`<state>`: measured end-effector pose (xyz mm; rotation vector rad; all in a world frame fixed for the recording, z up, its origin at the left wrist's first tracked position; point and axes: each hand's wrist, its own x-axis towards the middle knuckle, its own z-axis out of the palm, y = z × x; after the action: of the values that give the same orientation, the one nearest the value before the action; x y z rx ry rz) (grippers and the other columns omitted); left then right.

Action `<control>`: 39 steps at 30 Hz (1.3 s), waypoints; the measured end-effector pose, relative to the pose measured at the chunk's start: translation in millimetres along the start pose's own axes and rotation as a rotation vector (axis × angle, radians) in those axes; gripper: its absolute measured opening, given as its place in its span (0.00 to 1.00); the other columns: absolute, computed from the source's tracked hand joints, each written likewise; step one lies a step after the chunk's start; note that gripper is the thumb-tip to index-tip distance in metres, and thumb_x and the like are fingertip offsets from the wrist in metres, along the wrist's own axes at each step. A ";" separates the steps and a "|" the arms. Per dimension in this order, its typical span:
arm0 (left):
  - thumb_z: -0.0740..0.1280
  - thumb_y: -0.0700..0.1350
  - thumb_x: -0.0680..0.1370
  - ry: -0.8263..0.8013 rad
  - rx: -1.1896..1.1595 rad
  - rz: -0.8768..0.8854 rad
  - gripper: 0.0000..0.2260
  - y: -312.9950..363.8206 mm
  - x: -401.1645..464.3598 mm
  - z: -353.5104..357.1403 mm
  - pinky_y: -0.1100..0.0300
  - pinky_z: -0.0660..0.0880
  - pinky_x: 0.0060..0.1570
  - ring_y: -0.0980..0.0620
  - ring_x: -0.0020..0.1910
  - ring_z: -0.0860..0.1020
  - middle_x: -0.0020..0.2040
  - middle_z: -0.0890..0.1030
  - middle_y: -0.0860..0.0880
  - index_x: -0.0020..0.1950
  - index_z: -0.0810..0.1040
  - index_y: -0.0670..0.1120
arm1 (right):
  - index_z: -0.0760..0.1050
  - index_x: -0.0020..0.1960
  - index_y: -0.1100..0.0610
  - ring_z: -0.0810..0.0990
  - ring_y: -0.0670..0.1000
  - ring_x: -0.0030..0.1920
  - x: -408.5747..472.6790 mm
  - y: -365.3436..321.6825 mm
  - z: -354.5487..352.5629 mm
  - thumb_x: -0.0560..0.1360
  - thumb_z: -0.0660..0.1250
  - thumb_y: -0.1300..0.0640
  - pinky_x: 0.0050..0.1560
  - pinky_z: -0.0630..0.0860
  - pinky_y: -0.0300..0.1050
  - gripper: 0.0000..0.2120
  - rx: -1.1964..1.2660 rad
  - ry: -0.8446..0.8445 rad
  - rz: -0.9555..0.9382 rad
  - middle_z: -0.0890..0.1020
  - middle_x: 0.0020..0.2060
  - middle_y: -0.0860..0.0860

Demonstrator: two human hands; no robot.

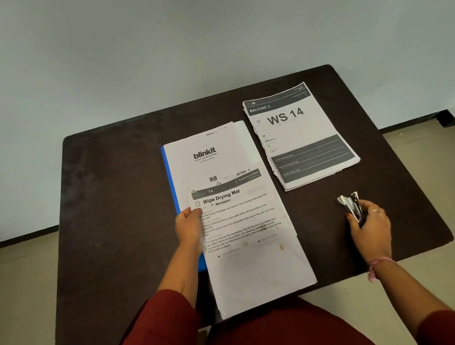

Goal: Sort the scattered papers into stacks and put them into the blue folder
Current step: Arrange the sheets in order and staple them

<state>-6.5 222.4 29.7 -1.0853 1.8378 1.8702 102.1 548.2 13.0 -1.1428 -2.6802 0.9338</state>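
We pressed our left hand (188,228) flat on limp, slippery papers (244,227) over the blue folder (170,176); right of it, our right hand (370,226) gripped a stapler (352,207).

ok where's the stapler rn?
Head view: the stapler is on the table's right side, gripped by the right hand, just below the WS 14 stack.

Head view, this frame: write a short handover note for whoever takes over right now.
Left hand: fingers on the left edge of the white "Wipe Drying Mat" sheet, which overlaps the "blinkit" sheet on the blue folder.
Right hand: grips the small metal stapler.
Done: "WS 14" paper stack squared on the dark table.
Left: file that stack into the folder.
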 end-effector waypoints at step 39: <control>0.60 0.42 0.81 -0.134 0.012 0.063 0.06 1.2 20.6 1.0 0.45 0.81 0.49 0.44 0.49 0.83 0.50 0.83 0.44 0.55 0.74 0.49 | 0.80 0.56 0.55 0.77 0.46 0.50 27.7 -279.0 104.0 0.67 0.77 0.54 0.51 0.72 0.35 0.19 -0.272 -0.861 -0.949 0.81 0.52 0.49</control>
<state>-21.4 217.3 16.3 -0.8850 1.8239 1.9150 -124.1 365.2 81.8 0.7671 -3.3872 0.9733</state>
